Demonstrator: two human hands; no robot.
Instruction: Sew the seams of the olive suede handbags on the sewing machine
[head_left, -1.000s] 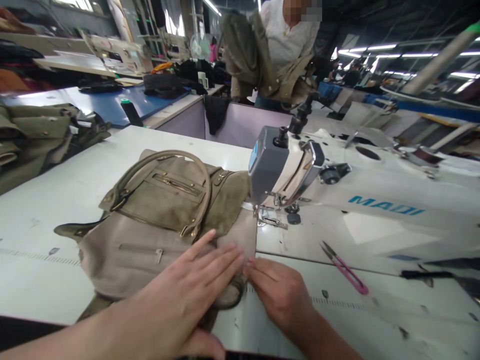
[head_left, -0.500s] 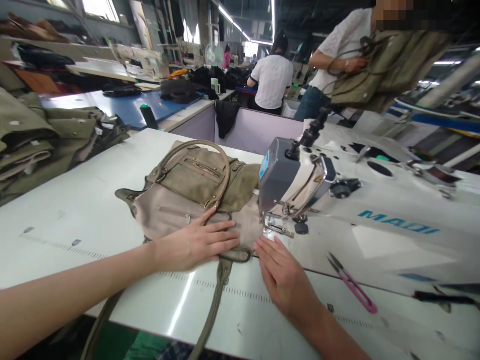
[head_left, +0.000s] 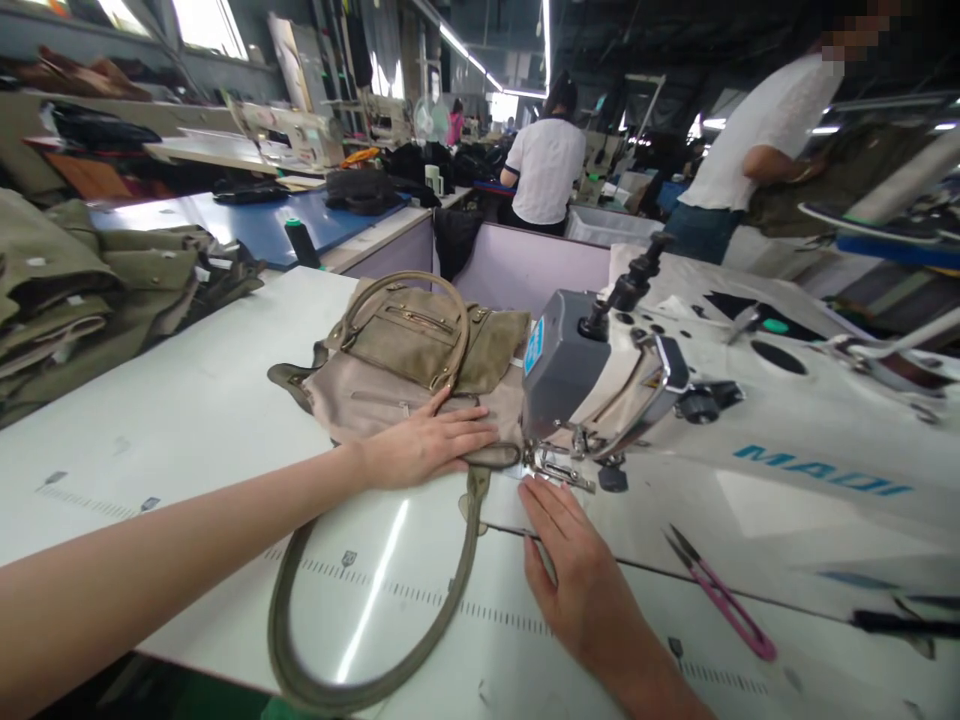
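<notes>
An olive and taupe handbag [head_left: 382, 400] lies flat on the white sewing table, its right edge at the needle area of a sewing machine [head_left: 562, 350]. My left hand [head_left: 427, 445] rests with spread fingers on the bag's lower part, beside a zip. One handle [head_left: 463, 310] loops over the bag's upper panel. The other handle [head_left: 281, 640] curves across the table toward me. My right hand [head_left: 566, 545] lies flat just in front of the presser foot [head_left: 551, 465], fingers stretched out, with no object visible in it.
Pink-handled thread snips [head_left: 724, 605] lie on the machine bed at right. Stacked olive fabric pieces [head_left: 90, 290] fill the left side. A dark thread cone [head_left: 302, 243] stands behind the table. Two people in white tops [head_left: 544, 170] are in the background, one carrying an olive bundle.
The bag has moved away from me along the machine, my left hand with it. The near handle has come up onto the table. A background person has moved right and turned away.
</notes>
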